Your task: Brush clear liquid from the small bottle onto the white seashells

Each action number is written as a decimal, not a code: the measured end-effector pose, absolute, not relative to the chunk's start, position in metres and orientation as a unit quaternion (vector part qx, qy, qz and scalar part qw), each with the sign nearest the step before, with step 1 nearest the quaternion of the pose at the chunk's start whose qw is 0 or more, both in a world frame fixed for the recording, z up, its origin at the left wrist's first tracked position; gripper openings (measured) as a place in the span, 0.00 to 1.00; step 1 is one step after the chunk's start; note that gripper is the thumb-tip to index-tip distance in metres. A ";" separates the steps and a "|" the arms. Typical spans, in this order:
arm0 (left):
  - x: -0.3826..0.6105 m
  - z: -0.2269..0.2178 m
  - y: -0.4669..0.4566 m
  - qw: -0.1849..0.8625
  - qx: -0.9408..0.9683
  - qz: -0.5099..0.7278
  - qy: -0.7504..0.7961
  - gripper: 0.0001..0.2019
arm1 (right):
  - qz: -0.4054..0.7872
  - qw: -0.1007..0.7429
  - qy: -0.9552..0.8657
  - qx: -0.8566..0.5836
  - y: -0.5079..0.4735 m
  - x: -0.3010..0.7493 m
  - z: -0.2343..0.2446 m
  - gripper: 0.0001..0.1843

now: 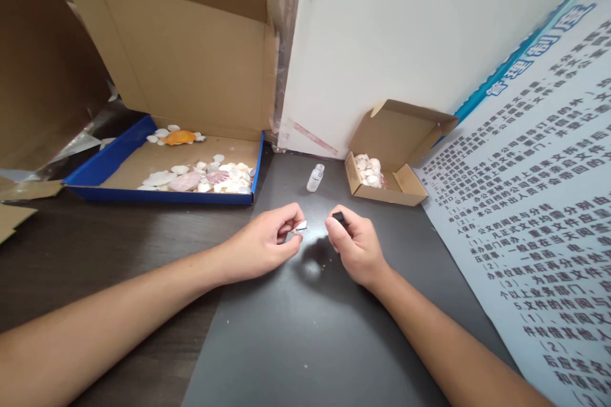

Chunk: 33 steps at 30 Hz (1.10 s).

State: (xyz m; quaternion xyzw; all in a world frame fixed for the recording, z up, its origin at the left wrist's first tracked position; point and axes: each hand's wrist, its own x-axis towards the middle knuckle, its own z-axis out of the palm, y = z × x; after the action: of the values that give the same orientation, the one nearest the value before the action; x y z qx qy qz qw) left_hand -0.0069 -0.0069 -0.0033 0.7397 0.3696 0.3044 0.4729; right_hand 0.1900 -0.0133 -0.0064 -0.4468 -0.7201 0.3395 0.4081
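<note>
My left hand [272,238] pinches a small white shell [301,225] between thumb and fingers, above the grey mat. A thin dark line lies along the shell's edge; I cannot tell what it is. My right hand [356,243], a short way to the right, is closed around a black bottle cap [338,217]. The fingers hide most of the cap. Beyond both hands, a small clear bottle [315,178] stands upright on the mat with its neck uncapped.
At the back left, a blue-edged cardboard box [162,196] holds many shells [229,178] and an orange-topped shell piece [179,137]. A smaller cardboard box [396,196] with shells [370,172] is at the back right. A printed board [529,159] borders the right side. Small white crumbs dot the mat [305,337].
</note>
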 end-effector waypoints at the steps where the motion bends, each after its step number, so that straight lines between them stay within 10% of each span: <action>1: -0.007 -0.003 -0.007 0.472 0.740 0.304 0.371 0.05 | 0.332 0.410 -0.719 -0.452 -0.013 0.190 -0.007 0.19; 33: -0.007 -0.001 -0.007 0.467 0.742 0.308 0.371 0.06 | 0.219 0.444 -0.696 -0.520 -0.011 0.190 -0.006 0.25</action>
State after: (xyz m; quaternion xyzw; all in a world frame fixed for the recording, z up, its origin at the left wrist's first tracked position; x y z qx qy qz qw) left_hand -0.0070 -0.0072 -0.0008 0.7417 0.3706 0.3075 0.4668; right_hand 0.1898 -0.0106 -0.0062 -0.5204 -0.6959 0.2191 0.4438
